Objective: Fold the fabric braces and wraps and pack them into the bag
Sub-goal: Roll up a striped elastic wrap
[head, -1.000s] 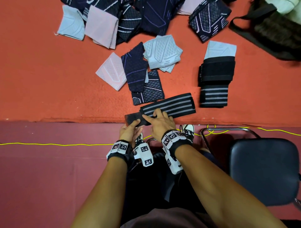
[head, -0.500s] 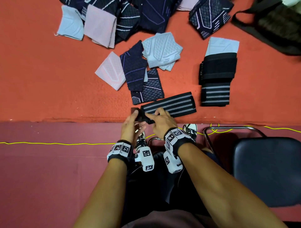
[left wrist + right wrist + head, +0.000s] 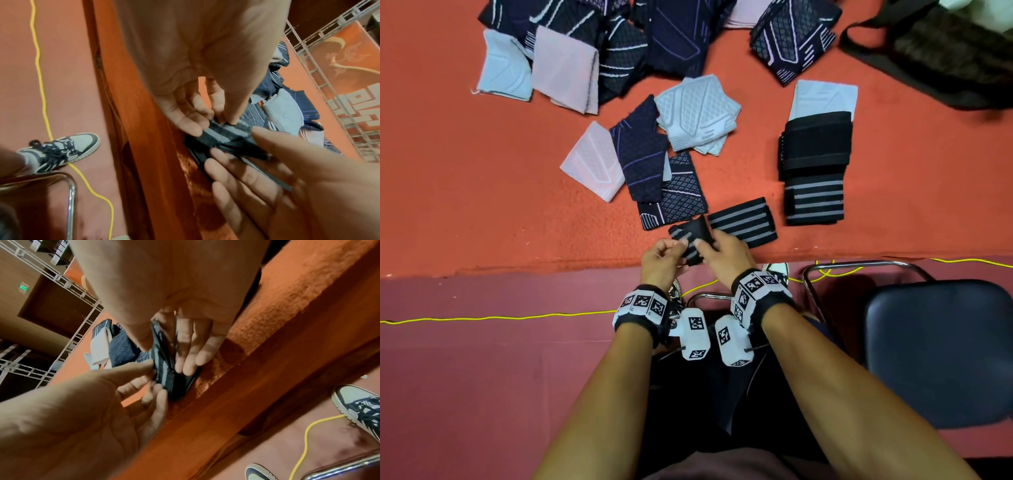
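Two hands: the left hand point(image 3: 662, 262) and right hand point(image 3: 726, 255) meet at the near edge of the orange desk point(image 3: 465, 192), both on one striped wrap point(image 3: 739, 224).
Left grip: thumb and fingertips pinch the folded-over end of the wrap, which shows grey stripes on black.
Right grip: thumb on top and fingers beneath pinch the same folded end from the other side; the rest of the wrap lies flat on the desk, running away to the right.
Head view only: the whole spread. A folded stack point(image 3: 815, 164) sits well to the right of the wrap, with a pale brace at the far end, a black wrap in the middle and a striped one nearest. A loose group of about five braces point(image 3: 650, 157) lies just beyond the hands, some dark and patterned, some pale. A bigger heap point(image 3: 619, 48) lies along the far edge. The dark bag point(image 3: 935, 58) is at the far right corner, and a black chair point(image 3: 941, 353) stands beside the person.
Left wrist view only: the right hand's fingers point(image 3: 236, 175) spread under the wrap, one sneaker point(image 3: 61, 149) on the floor and a yellow cable point(image 3: 41, 84).
Right wrist view only: the left thumb point(image 3: 131, 368) pressing the stripes, two sneakers and a small green-lit sign point(image 3: 23, 287) on a wall, too small to read.
Writing: square coded markers on both wristbands; no brand is legible.
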A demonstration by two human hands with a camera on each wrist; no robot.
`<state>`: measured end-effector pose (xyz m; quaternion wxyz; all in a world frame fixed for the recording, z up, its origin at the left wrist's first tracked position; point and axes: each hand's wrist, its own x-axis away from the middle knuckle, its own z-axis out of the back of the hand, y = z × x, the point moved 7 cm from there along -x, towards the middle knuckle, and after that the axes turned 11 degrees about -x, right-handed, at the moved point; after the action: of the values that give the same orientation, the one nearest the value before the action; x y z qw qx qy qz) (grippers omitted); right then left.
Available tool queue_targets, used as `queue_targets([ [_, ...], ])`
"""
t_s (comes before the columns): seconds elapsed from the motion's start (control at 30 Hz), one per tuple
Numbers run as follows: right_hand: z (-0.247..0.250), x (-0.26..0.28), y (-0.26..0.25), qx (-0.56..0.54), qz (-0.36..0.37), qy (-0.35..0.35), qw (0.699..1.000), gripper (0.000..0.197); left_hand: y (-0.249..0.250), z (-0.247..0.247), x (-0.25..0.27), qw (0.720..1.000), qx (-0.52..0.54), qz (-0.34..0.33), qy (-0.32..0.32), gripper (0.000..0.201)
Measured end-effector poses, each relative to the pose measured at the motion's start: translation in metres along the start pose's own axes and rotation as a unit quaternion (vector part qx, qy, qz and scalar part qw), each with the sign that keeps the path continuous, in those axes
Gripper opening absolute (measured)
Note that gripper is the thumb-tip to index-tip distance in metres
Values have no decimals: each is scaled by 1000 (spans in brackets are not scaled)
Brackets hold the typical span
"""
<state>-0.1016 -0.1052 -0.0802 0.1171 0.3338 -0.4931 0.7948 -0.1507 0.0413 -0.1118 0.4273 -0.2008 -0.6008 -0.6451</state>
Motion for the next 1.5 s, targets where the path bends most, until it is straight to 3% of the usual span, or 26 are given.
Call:
queue_targets([
  [0.2,12,-11,5,-22,-8,49,999,37,5,-2,-7,997,-80,-12,16,26],
  [0.6,34,-15,6,85,-83,74,990,51,11,-3,-10,989,-140,-26,45,34],
  [0.8,40,-17,6,137,-101,66,983,49,11,3,-16,986,-153,19,60,48],
  [0.93,43,-19,-15,197,-53,65,977,21,17,6,-16,979,-187,30,73,49],
  [1.07,24,-22,-30,117,22,7,993,2,20,7,-15,974,-210,35,78,47],
  [1.17,11,-23,-25,54,20,-40,998,16,19,5,-15,980,-180,55,62,43],
  [1.27,9,-24,-16,39,13,-19,999,23,19,6,-17,981,-172,75,41,41],
  [1.5,21,-28,-11,60,28,38,997,14,20,7,-17,984,-160,72,24,38],
])
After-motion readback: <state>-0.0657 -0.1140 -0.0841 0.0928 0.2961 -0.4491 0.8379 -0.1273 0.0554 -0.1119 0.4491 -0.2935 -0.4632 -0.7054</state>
